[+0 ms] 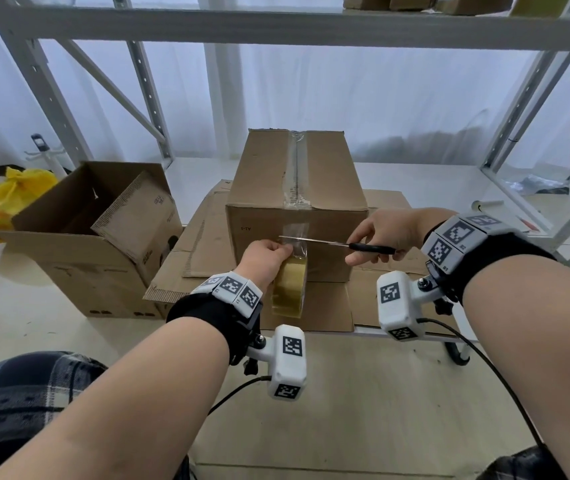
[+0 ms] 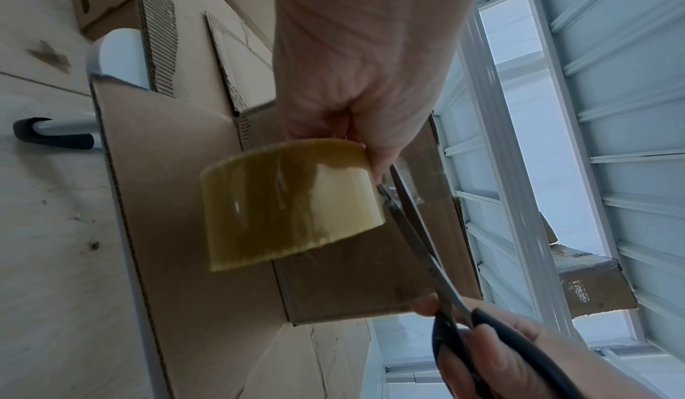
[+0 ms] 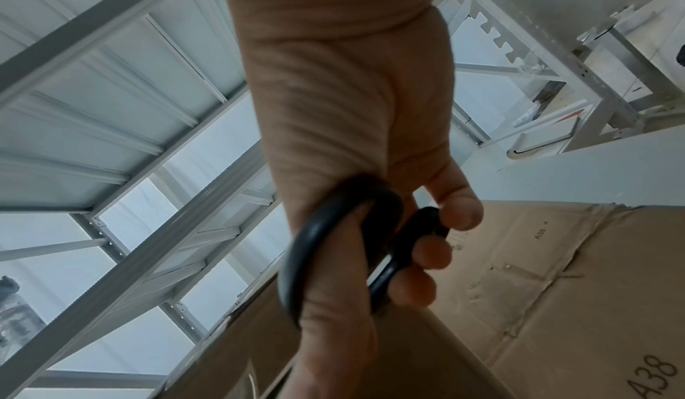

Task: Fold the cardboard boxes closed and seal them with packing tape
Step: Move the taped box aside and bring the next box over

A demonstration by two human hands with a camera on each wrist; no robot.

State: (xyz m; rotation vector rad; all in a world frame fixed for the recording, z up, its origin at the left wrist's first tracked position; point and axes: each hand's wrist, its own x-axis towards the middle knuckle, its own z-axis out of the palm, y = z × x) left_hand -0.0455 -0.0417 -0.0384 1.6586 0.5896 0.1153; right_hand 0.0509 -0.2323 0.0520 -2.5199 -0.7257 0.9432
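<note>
I am holding the roll of tape (image 1: 288,289) in my left hand (image 1: 266,259), fingers curled around its upper edge, just in front of the near side of the closed box (image 1: 295,199). A clear strip of tape (image 1: 296,237) is running from the roll up onto that near side and along the seam across the top of the box. The box is sitting on flattened cardboard (image 1: 204,251) laid over a low white table (image 1: 415,332).

My right hand (image 1: 385,235) is gripping the scissors (image 1: 339,243) by their black handles, thumb through one loop and fingers wrapped around the other. In the left wrist view the blades (image 2: 411,223) are lying across the strip right beside the roll (image 2: 293,203), slightly parted near the tips, with my left hand (image 2: 363,62) above and my right hand (image 2: 507,355) below. In the right wrist view my right hand (image 3: 344,153) is closing around the handle loops (image 3: 333,244), with the cardboard (image 3: 556,288) below.

To my left an open box (image 1: 96,237) is standing on the floor with its flaps up, and a yellow bag (image 1: 6,199) is lying behind it. A white metal shelf frame (image 1: 276,29) is rising behind the table.
</note>
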